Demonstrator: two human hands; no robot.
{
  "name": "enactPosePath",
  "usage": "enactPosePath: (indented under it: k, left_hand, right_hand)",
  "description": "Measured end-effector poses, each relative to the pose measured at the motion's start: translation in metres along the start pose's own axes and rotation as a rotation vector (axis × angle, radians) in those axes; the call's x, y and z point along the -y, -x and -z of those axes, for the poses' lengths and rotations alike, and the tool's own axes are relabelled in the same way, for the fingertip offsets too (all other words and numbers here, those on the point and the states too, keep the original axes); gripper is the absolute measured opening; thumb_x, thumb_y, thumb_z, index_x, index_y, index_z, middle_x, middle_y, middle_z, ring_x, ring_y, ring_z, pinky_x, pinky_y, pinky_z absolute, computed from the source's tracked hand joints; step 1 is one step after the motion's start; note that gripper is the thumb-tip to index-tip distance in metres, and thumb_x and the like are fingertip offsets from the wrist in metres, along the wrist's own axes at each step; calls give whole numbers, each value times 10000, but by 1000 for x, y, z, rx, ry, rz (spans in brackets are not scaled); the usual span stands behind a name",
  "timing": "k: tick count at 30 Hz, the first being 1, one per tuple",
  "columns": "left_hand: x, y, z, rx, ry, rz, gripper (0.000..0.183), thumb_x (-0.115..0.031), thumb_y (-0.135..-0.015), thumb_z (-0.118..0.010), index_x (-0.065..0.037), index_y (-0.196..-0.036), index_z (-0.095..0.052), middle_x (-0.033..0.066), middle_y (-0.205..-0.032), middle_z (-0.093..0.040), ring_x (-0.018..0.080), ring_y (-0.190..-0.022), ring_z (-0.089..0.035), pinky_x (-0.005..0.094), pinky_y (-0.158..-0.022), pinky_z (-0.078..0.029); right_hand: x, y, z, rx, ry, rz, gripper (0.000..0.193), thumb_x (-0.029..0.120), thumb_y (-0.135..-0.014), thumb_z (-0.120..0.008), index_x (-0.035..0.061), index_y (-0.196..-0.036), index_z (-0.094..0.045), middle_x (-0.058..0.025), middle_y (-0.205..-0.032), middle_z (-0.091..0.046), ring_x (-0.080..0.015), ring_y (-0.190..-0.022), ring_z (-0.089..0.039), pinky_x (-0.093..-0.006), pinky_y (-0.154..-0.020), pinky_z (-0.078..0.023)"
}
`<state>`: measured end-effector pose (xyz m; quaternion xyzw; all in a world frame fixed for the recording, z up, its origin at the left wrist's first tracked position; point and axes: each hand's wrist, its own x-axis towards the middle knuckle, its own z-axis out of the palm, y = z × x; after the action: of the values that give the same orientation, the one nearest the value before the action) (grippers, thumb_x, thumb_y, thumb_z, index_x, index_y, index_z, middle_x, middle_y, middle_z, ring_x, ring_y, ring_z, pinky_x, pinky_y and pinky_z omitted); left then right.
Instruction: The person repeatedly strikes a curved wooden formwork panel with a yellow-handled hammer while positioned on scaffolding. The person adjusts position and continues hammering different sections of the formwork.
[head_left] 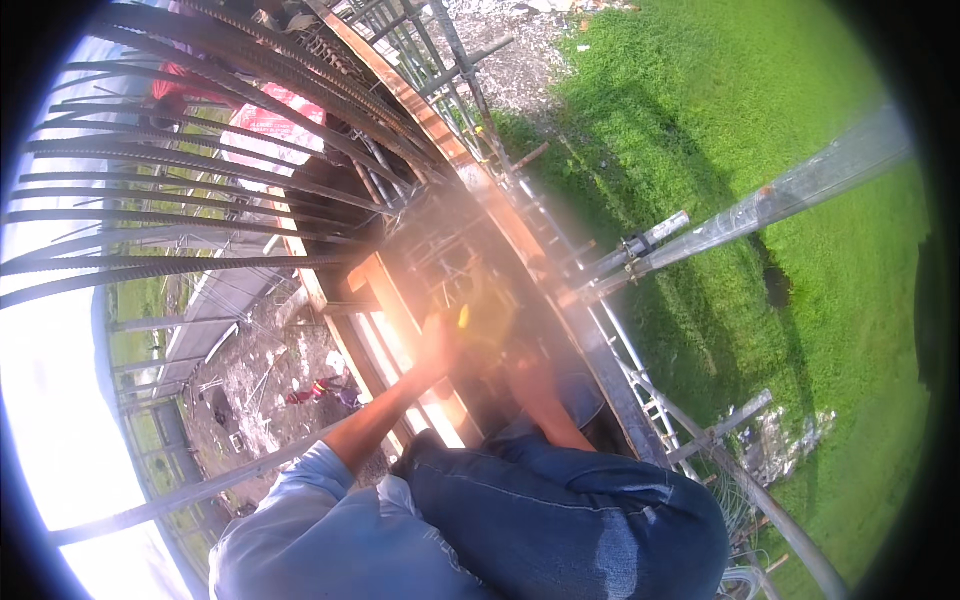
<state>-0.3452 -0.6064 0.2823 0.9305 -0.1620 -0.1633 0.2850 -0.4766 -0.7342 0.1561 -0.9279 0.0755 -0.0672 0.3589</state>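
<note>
Low in front of my knees, both hands reach down into a wooden formwork channel. My left hand (438,345) is beside a hazy yellow thing (487,312) whose kind I cannot make out. On the other side of it is my right hand (528,372), lower and nearer to my legs. A bright smear over the middle of the picture hides the fingers of both hands, so any grip is hidden. Beneath the yellow thing, thin steel bars show faintly inside the channel. A wooden board (395,300) runs along the channel's left side.
Long ribbed rebar (200,160) juts out at upper left, near a pink and white sack (275,125) and a person in red (185,82). A scaffold pipe (800,190) extends over the grass (740,80) on the right. Muddy ground (260,390) lies below left.
</note>
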Motion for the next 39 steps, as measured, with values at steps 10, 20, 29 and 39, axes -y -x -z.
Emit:
enactPosePath:
  k: [10, 20, 29, 39]
  left_hand:
    - [-136, -89, 34, 286, -60, -182, 497, -337, -971, -609, -16, -1345, -548, 247, -929, -723, 409, -846, -709, 499, -757, -555]
    - [-100, -52, -149, 529, 14, -555, 397, -287, -920, -720, -79, -1239, -610, 168, -1180, -613, 356, -1044, -623, 454, -888, -509]
    - [-200, -46, -151, 462, 275, -603, 316, -248, -897, -757, -48, -1082, -598, 159, -1162, -573, 375, -1039, -613, 465, -865, -503]
    - [-358, -144, -43, -28, 716, -440, 732, -399, -643, -1007, -47, -1127, -586, 37, -924, -469, 114, -787, -533, 280, -638, -487]
  right_hand:
    - [-21, -20, 194, 189, -351, -272, 268, 299, -1056, -556, 43, -1130, -590, -263, -874, -686, -486, -840, -659, -555, -703, -478]
    - [-9, 132, 478, 642, 525, -759, 272, 326, -987, -625, 56, -1009, -607, -216, -884, -696, -440, -896, -647, -529, -866, -452]
    - [-6, 234, 519, 377, 572, -937, 202, 212, -962, -629, 20, -985, -572, -225, -929, -651, -451, -897, -601, -527, -813, -422]
    - [-75, 318, 388, 9, 3, -987, 295, 227, -1064, -519, -15, -895, -515, -266, -745, -549, -493, -733, -546, -535, -665, -399]
